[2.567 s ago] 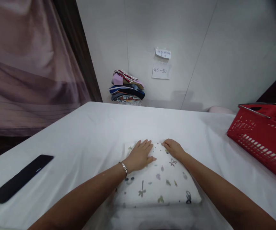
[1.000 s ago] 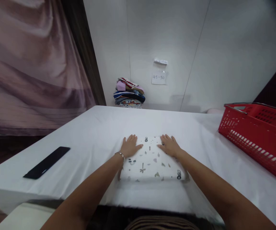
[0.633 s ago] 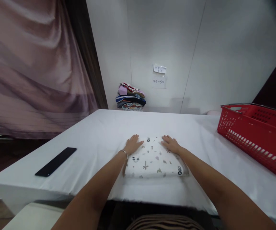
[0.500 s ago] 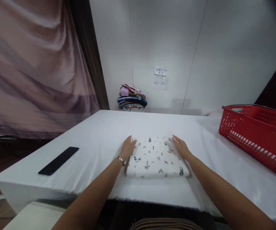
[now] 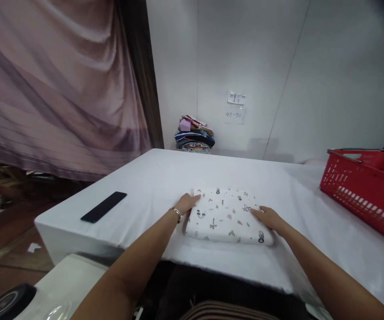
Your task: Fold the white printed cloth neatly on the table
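Observation:
A folded white cloth (image 5: 227,218) printed with small leaf and face-like figures lies flat near the table's front edge. My left hand (image 5: 186,204), with a metal-banded watch or bracelet on its wrist, grips the cloth's left side, the thumb on top and the other fingers partly hidden at the edge. On the opposite side my right hand (image 5: 269,218) holds the right edge, its thumb resting on the upper face; its remaining fingers are partly out of sight.
The white-covered table (image 5: 158,178) bears a long black flat strip (image 5: 104,207) at left and a red plastic basket (image 5: 355,186) at right. Folded clothes (image 5: 195,135) are stacked against the back wall, below paper signs (image 5: 234,109). A pink curtain (image 5: 62,89) hangs at left.
The view has turned a little to the left, so things sit farther right. My right hand has come nearer along the cloth's right edge, and both hands have closed on its sides.

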Demonstrator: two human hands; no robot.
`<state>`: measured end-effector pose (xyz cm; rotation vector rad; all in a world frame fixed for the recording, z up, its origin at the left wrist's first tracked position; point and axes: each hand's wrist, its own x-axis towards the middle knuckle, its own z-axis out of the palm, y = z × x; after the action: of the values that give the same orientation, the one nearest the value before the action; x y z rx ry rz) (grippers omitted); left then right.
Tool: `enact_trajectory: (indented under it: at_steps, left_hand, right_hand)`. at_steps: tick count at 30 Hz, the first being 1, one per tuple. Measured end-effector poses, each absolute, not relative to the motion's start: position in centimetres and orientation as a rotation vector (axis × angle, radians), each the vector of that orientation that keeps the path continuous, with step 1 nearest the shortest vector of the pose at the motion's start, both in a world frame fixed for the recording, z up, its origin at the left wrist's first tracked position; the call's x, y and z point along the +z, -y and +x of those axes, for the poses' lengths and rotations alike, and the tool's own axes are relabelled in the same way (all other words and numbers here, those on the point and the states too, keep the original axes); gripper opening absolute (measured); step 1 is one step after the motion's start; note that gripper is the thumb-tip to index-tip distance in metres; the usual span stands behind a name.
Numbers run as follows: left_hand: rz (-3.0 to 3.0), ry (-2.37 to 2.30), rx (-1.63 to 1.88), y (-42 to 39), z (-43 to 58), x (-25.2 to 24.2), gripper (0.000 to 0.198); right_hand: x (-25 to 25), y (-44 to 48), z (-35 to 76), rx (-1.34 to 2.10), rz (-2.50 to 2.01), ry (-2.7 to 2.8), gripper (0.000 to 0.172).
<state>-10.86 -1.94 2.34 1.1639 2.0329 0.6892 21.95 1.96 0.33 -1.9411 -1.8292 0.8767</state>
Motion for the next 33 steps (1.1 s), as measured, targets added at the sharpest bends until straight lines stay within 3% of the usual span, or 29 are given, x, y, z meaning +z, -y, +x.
enact_trajectory:
  at_steps: [4,7,14,24,29,33]
  left_hand:
    - [1.142,-1.966,0.693,2.4,-11.0,2.2,0.052]
    - [1.171,-1.958,0.714,2.5,-11.1,2.0,0.053]
    - [1.118,-1.912,0.845,3.1,-10.5,2.0,0.077]
    - [1.178,-1.833,0.966,0.3,-10.5,3.8,0.077]
    - [1.156,-1.914,0.794,-1.1,-10.9,1.8,0.076]
    - [1.167,-1.931,0.783,-1.3,-11.4,0.4,0.072]
  right_hand:
    - [0.8,-1.5,22.0,1.142,-1.914,1.684,0.067]
    - [1.0,-1.0,21.9,1.408,-1.795,1.507,0.059]
    - [0.7,-0.2,21.8,1.860,-1.412,1.191,0.040]
    - [-0.1,0.9,22.4,1.596,-1.286,1.187,0.035]
    - [-0.6,1.0,23.2,1.605,-1.546,1.363,0.054]
    - [0.7,-0.9,23.6,0.997,-1.821,1.748,0.075]
